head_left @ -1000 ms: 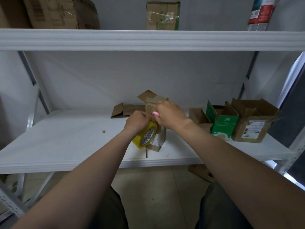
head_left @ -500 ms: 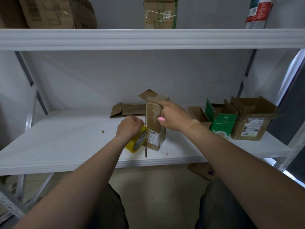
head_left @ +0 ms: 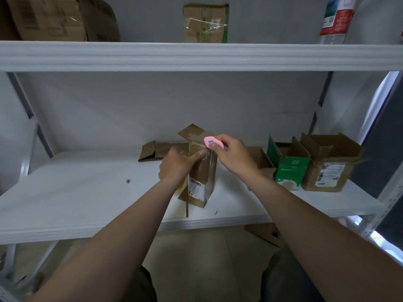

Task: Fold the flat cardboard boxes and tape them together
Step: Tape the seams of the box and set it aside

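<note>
Hands: left hand [head_left: 176, 165] grips upright box [head_left: 201, 177] | right hand [head_left: 232, 156] pinches pink cutter [head_left: 213, 142] | open box [head_left: 327, 171] rightward, contents hidden

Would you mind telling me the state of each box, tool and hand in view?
tall box, upright, top flap raised, tape on front.
left hand, grips the tall box.
right hand, pinches the pink cutter.
yellow tape roll, mostly hidden behind left hand.
flat cardboard, lying unfolded.
green box, open.
brown box, open, flaps up.
upper-shelf box, closed, taped.
</note>
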Available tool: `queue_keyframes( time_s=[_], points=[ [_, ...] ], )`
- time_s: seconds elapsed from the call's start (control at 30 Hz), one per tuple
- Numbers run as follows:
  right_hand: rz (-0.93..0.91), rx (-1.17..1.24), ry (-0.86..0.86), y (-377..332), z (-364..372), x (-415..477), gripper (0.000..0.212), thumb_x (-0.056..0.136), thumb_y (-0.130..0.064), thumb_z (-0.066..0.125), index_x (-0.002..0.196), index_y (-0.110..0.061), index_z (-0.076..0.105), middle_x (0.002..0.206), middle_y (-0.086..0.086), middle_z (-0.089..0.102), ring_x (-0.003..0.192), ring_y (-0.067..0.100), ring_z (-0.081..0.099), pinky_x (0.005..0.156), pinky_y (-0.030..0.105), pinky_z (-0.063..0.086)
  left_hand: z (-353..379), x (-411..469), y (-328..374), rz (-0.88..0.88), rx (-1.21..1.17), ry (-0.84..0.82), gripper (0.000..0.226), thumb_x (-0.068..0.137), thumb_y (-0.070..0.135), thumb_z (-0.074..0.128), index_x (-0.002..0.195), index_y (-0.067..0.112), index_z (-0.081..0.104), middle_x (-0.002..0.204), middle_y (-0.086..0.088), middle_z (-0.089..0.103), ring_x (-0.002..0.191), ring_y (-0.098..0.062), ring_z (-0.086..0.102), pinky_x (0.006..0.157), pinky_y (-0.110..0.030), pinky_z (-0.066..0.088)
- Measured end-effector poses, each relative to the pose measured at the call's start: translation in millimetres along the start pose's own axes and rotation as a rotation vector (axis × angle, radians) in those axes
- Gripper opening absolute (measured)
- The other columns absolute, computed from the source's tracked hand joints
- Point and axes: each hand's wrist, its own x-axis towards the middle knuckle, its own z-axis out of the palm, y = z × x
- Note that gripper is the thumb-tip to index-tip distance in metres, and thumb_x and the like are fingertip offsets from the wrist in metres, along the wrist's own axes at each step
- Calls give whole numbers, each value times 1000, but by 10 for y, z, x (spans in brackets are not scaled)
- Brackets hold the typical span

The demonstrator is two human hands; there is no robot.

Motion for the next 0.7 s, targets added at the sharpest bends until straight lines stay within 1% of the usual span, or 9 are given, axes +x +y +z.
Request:
queue_keyframes(
  time_s=[0.1, 0.17, 0.27, 0.33, 0.4, 0.47, 0.53, 0.63, 0.7],
  points=[
    [44, 78, 62, 107, 14, 62, 20, 100, -30, 60, 103, -12, 68, 92, 2, 67, 80, 10, 59, 71, 29, 47, 17, 51, -41, 52, -53, -15, 61, 71, 76, 71, 107, 28, 61, 96, 8, 69, 77, -8, 62, 75, -34, 41],
    [91, 202, 111, 161, 23, 116, 23, 101, -28, 58, 104, -8, 68, 88, 5, 68, 69, 11, 58, 66, 27, 45, 47, 134, -95, 83, -122, -13, 47, 79, 62, 75, 108, 26, 65, 103, 10, 64, 85, -10, 57, 80, -33, 38],
    [206, 554, 220, 238, 72, 206, 18, 105, -22, 53, 114, -11, 64, 98, -4, 73, 82, 13, 70, 63, 27, 52, 61, 231, -140, 105, -141, 13, 33, 81, 59, 75, 99, 32, 68, 106, 12, 60, 100, -15, 54, 83, -34, 39],
    [300, 641, 366, 314, 87, 267, 21, 105, -27, 53, 123, -20, 61, 92, -15, 74, 87, 13, 70, 71, 31, 53, 70, 272, -184, 110, -136, 27, 28, 82, 59, 74, 96, 35, 68, 106, 14, 61, 102, -15, 56, 83, -34, 41],
    [410, 611, 413, 412, 120, 304, 33, 106, -35, 49, 134, -20, 58, 99, -14, 72, 86, 12, 65, 78, 32, 52, 71, 267, -239, 99, -129, 39, 26, 83, 56, 74, 98, 35, 67, 105, 13, 59, 100, -15, 54, 83, -34, 41],
    [508, 571, 359, 578, 226, 338, 39, 107, -37, 45, 140, -18, 53, 121, 1, 66, 102, 20, 63, 84, 32, 52, 96, 243, -304, 55, -158, 16, 25, 85, 48, 74, 103, 33, 66, 109, 9, 60, 96, -16, 56, 82, -34, 44],
    [576, 583, 276, 752, 379, 359, 43, 106, -41, 44, 142, -18, 51, 135, 7, 61, 120, 25, 59, 103, 44, 49, 124, 192, -350, -10, -215, -103, 34, 85, 39, 73, 115, 29, 61, 111, 3, 62, 92, -15, 59, 81, -34, 47],
    [606, 577, 130, 997, 620, 377, 49, 99, -54, 43, 135, -23, 56, 128, 4, 66, 119, 25, 62, 109, 51, 46, 166, 74, -415, -36, -191, -298, 55, 81, 34, 77, 127, 26, 47, 110, 1, 58, 96, -16, 58, 81, -35, 51],
    [577, 554, 93, 1248, 779, 410, 52, 94, -59, 44, 131, -24, 54, 127, -2, 62, 118, 24, 63, 109, 50, 46, 214, 7, -480, -12, -155, -336, 69, 76, 37, 83, 129, 26, 41, 109, 1, 58, 97, -15, 59, 78, -32, 50]
  ],
)
